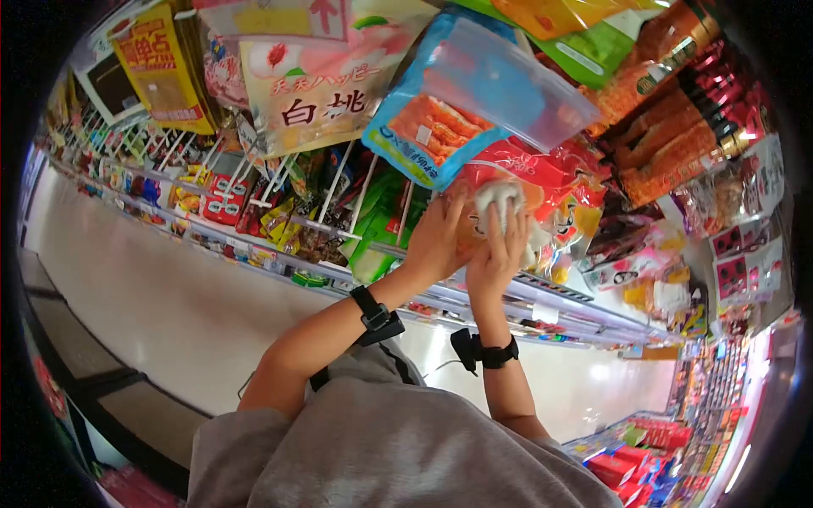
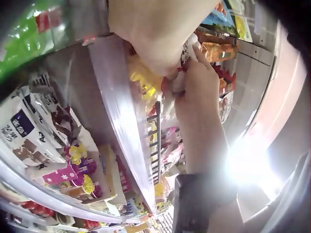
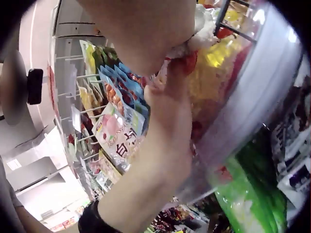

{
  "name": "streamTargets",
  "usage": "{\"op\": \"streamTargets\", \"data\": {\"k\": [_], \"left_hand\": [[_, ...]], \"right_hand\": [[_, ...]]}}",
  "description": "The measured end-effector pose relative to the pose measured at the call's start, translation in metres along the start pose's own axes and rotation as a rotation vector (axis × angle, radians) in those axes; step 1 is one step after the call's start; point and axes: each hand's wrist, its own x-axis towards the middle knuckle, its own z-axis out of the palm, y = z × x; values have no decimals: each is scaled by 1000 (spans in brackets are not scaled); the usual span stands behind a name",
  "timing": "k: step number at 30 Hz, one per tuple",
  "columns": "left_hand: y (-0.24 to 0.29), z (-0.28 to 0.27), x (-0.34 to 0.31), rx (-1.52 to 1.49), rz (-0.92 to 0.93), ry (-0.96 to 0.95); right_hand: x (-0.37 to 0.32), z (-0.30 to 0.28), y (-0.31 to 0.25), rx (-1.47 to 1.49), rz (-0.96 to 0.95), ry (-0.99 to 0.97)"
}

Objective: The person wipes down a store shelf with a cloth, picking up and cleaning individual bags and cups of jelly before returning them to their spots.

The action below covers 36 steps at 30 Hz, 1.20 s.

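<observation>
A red and clear snack bag (image 1: 529, 173) with a white, soft-looking patch (image 1: 500, 196) on its front is at the shelf edge, between both hands. My left hand (image 1: 436, 241) grips its left side, with fingers on the front. From below, my right hand (image 1: 495, 258) holds the bag, its fingers lying over the white patch. In the left wrist view, the right hand (image 2: 197, 80) is bent around the bag close to the other hand. The left hand (image 3: 167, 102) shows in the right wrist view, its thumb side against red wrapping. Part of the bag is hidden behind the hands.
A blue snack pouch (image 1: 445, 127) hangs just above the hands, beside a white peach candy bag (image 1: 326, 93). Clear price holders (image 1: 508, 85) jut out in front. Green packages (image 1: 381, 220) lie lower left, and brown-red packets (image 1: 669, 135) hang at the right.
</observation>
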Motion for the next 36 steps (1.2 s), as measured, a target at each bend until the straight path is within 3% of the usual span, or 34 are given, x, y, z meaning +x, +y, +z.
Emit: {"op": "streamTargets", "data": {"k": [2, 8, 10, 12, 17, 21, 26, 30, 33, 36], "left_hand": [[-8, 7, -2, 12, 29, 23], [-8, -4, -6, -74, 134, 10], [-9, -12, -6, -168, 110, -63], [-14, -15, -7, -143, 101, -161], [-19, -17, -5, -181, 73, -210], [-14, -26, -4, -122, 85, -195], [-15, -29, -6, -66, 51, -249], [-23, -25, -7, -98, 112, -195], [-20, -34, -7, -171, 62, -295], [-23, -37, -5, -239, 38, -329]], "right_hand": [[-14, 1, -6, 3, 27, 63], [-50, -9, 13, 52, -47, -38], [-49, -13, 18, 22, 14, -31], [-43, -12, 23, -2, 135, 137], [-50, 9, -6, 13, 230, 145], [-50, 8, -13, -14, 169, 118], [-70, 3, -2, 2, -110, -115], [-92, -2, 14, -55, -206, -187], [-106, -11, 27, -105, -232, -335], [-124, -15, 46, -177, -268, -272]]}}
